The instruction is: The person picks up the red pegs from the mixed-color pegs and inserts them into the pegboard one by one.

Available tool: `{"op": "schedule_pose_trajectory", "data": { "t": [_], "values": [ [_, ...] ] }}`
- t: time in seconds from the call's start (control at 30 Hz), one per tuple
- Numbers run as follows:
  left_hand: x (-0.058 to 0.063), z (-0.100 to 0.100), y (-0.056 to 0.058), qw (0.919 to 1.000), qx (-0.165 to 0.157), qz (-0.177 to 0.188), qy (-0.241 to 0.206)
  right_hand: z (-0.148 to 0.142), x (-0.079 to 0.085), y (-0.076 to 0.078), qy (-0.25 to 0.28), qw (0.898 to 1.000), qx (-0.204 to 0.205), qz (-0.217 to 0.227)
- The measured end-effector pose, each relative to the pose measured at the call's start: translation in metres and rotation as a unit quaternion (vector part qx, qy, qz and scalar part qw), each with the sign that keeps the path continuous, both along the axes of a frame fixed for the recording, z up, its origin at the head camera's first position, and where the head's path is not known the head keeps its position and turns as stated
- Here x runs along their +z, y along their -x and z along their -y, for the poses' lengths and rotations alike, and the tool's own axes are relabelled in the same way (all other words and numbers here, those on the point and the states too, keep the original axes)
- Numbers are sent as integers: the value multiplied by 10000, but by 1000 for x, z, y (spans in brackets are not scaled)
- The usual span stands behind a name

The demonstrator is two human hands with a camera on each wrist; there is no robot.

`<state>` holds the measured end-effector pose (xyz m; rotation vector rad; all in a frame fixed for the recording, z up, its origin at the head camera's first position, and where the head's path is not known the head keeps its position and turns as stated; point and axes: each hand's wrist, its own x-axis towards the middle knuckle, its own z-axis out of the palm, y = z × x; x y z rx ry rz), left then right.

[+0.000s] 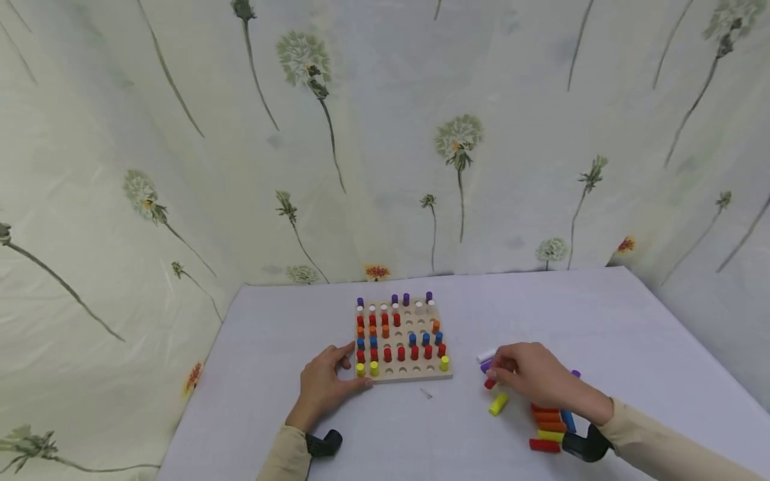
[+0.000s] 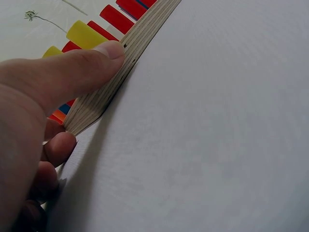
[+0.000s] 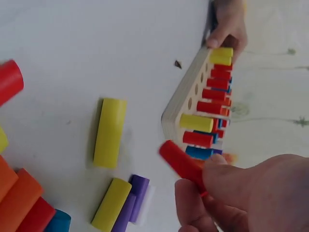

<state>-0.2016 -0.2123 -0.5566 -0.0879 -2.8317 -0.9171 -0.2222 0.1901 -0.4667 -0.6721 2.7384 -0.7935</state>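
Observation:
A wooden pegboard point(image 1: 412, 377) bears rows of purple, white, red, orange, blue and yellow pegs, with some holes bare. At its near left corner my left hand point(image 1: 325, 386) holds the board, the thumb on the front edge and the other fingers at the left side; the left wrist view shows the thumb point(image 2: 91, 65) beside a yellow peg point(image 2: 87, 35). To the right of the board, my right hand point(image 1: 541, 375) pinches a red peg point(image 3: 179, 160) between thumb and fingers, above the table. Below that hand lies a loose yellow peg point(image 1: 498, 404).
White point(image 1: 486, 355) and purple point(image 1: 486, 367) pegs lie by the right hand. Nearer the front right, orange point(image 1: 550, 426), red point(image 1: 544, 445), yellow and blue pegs lie grouped, partly behind the right wrist. A small scrap point(image 1: 426, 393) is in front of the board. Patterned cloth hangs behind the table.

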Motion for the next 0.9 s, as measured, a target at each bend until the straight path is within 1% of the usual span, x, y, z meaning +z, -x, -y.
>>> {"op": "schedule_pose_trajectory", "data": {
  "t": [0.3, 0.67, 0.9],
  "values": [
    [0, 1, 0, 10000, 16, 30, -41, 7, -2, 22, 456, 9956, -467, -667],
    [1, 2, 1, 10000, -5, -42, -32, 24, -2, 51, 775, 9844, -718, -1404],
    [-1, 1, 2, 10000, -12, -34, -63, 43, -7, 68, 1116, 9768, -678, -1700]
  ]
}}
